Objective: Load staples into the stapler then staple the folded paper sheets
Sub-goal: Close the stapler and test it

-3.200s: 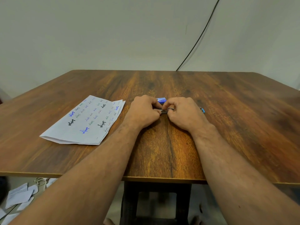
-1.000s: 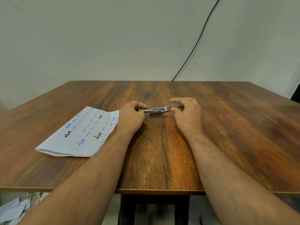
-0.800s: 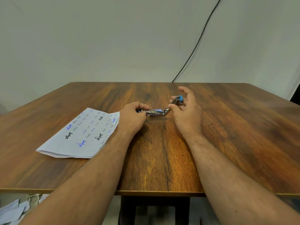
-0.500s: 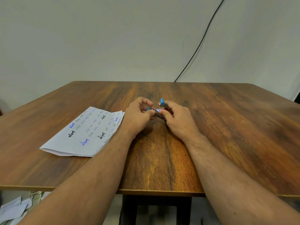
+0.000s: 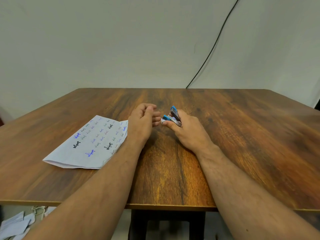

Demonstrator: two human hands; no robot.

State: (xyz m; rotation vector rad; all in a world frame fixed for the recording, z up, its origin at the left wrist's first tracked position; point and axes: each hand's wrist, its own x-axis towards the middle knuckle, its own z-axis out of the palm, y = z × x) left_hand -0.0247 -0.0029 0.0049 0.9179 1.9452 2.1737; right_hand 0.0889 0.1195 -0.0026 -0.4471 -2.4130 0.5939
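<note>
A small metal stapler [image 5: 173,116] with blue plastic ends sits in my right hand [image 5: 187,130], its two arms partly spread in a narrow V pointing left. My left hand [image 5: 142,122] hovers just left of it with fingers loosely curled and nothing in them, a small gap from the stapler's tip. The folded paper sheets [image 5: 90,142], white with blue and black handwriting, lie flat on the wooden table [image 5: 242,135] to the left, their right corner under my left wrist. No staple box or loose staples show.
A black cable [image 5: 213,47] runs down the wall to the table's far edge. Loose paper scraps [image 5: 15,226] lie on the floor at lower left, below the table's front edge. A dark table leg frame [image 5: 166,224] shows underneath.
The stapler, earlier spread flat between both hands, has been folded nearly shut. My left hand has let go of it and my right hand alone holds it.
</note>
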